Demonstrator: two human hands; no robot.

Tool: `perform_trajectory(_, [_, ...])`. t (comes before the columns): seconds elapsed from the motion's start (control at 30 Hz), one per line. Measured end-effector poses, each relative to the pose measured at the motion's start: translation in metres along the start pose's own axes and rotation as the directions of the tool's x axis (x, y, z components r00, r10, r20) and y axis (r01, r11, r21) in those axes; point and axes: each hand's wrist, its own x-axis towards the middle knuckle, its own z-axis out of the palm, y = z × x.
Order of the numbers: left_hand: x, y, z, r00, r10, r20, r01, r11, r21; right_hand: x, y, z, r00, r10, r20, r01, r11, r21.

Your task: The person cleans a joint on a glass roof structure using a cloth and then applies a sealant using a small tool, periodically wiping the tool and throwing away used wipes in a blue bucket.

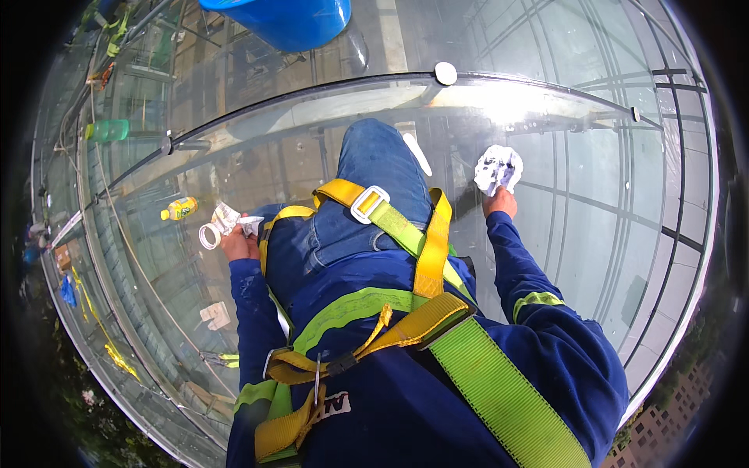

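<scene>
My right hand [502, 203] grips a bunched white rag [498, 169] with dark smudges, out over the glass panel to my right. The rag appears to touch the glass, though its underside is hidden. Beside my left thigh, my left hand [240, 245] is closed around a crumpled off-white cloth or paper [226, 218]. A white ring, like a tape roll [209, 236], shows right beside these fingers; I cannot tell whether they hold it. My bent knee in jeans [378, 156] is between the two hands.
Yellow and green harness straps [433, 253] cross my body. A yellow-labelled bottle [180, 208] lies left, with a green bottle [108, 130] farther off. A blue bucket [289, 19] stands ahead. A dark glass joint [351, 83] with a round fitting [445, 73] crosses the panels. A rope [125, 226] runs along the left.
</scene>
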Motion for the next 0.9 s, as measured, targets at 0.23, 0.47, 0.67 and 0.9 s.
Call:
perform_trajectory(0.23, [0.016,0.014,0.027,0.999,0.006,-0.033,-0.005,1.000,0.031,0.024,-0.093,-0.068,0.985,-0.045,-0.167,0.157,0.635,0.756])
perform_trajectory(0.47, [0.030,-0.025,0.009,0.946,0.249,-0.209,-0.131,0.880,0.456,-0.028,-0.485,-0.098,0.836,-0.549,-0.014,0.232,0.330,0.915])
perform_trajectory(0.67, [0.040,0.004,0.014,0.940,0.030,-0.339,0.085,0.943,0.321,-0.132,-0.739,-0.001,0.825,-0.564,0.027,0.308,0.489,0.816])
perform_trajectory(0.9, [0.070,0.015,-0.005,0.920,-0.149,-0.363,0.248,0.938,0.244,-0.190,-0.878,0.063,0.894,-0.447,-0.034,0.291,0.520,0.803])
